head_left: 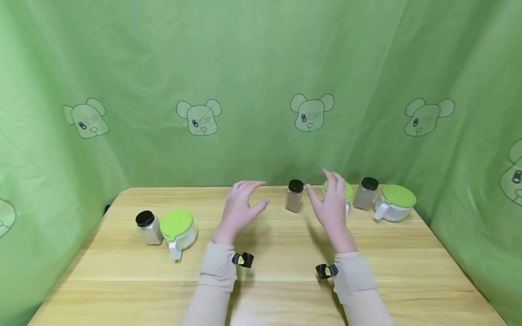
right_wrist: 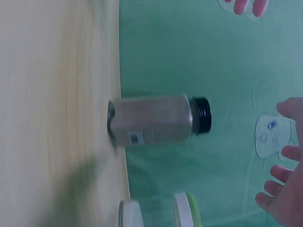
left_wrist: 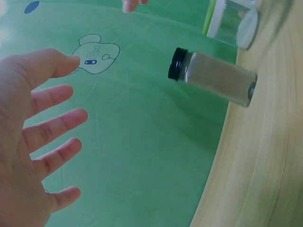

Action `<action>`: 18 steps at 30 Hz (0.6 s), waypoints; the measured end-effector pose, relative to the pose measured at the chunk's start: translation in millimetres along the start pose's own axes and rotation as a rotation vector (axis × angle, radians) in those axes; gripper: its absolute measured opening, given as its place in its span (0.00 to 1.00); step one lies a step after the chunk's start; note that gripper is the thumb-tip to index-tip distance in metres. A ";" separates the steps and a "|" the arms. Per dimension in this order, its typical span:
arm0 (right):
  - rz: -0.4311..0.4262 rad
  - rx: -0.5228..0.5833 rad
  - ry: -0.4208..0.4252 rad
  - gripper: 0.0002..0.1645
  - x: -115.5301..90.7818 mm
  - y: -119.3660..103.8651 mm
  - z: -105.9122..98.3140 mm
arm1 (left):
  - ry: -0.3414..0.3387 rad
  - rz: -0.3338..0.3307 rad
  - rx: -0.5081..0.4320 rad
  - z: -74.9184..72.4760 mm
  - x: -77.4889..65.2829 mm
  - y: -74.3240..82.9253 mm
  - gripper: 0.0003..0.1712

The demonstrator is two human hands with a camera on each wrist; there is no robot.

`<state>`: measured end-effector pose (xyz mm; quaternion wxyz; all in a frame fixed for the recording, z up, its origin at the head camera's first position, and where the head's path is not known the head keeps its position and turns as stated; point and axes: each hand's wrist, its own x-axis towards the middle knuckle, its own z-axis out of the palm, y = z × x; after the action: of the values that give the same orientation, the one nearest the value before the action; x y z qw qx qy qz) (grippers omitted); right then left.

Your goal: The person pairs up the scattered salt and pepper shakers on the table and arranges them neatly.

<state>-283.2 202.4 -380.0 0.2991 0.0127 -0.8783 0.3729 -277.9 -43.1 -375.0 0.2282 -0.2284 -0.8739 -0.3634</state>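
Observation:
Both hands hover above the table with spread fingers and hold nothing. Nearest to them is a spice jar [head_left: 293, 197] with a black lid and brownish contents, standing upright near the table's back edge. My left hand [head_left: 240, 206] is to the left of that jar, apart from it. In the left wrist view the left palm and fingers [left_wrist: 52, 132] show clear of the jar [left_wrist: 215, 75]. Just right of the jar is my right hand [head_left: 332, 208], partly covering a green-lidded container [head_left: 349, 192] behind it. The right wrist view shows the jar [right_wrist: 154, 119] apart from the right hand [right_wrist: 289, 175].
At the right stand another black-lidded jar [head_left: 365, 194] and a green-lidded container [head_left: 394, 203] with a white handle. On the left, a black-lidded jar [head_left: 150, 230] stands beside a green-lidded container [head_left: 179, 228]. A green curtain [head_left: 253, 149] hangs behind the wooden table [head_left: 285, 290].

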 end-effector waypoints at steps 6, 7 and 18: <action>0.068 -0.013 -0.002 0.42 7.6 20.4 -9.4 | -0.014 -0.042 -0.054 13.4 11.1 5.0 0.29; 0.073 -0.017 0.001 0.43 8.6 24.1 -10.3 | -0.011 -0.046 -0.066 15.5 12.7 4.9 0.29; 0.179 -0.077 -0.086 0.53 12.1 48.4 -24.2 | -0.002 -0.148 -0.253 42.3 27.3 5.6 0.34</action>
<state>-292.5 255.8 -391.7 0.2268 -0.0611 -0.9016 0.3633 -306.2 -1.9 -383.3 0.1691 -0.1909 -0.8358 -0.4863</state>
